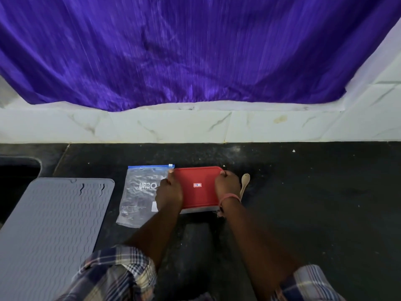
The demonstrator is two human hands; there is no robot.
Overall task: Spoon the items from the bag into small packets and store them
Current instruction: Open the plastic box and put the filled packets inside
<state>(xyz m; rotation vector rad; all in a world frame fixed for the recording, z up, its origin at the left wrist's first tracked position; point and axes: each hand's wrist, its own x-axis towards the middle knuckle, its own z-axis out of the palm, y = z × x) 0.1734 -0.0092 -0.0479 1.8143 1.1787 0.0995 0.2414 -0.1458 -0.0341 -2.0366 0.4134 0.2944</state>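
Plaid sleeves (117, 272) lead to the left hand (169, 194) and right hand (226, 186), each gripping a side of the red-lidded container (198, 186) on the dark tabletop (314, 203), between a clear zip bag (140, 192) and a wooden spoon (244, 184).

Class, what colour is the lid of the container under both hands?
Red lid, seen in the head view.

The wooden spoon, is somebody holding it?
No, the wooden spoon lies on the counter beside the right hand, which grips the red lid.

Bag (140, 192) left of box (198, 187), spoon (244, 183) right.
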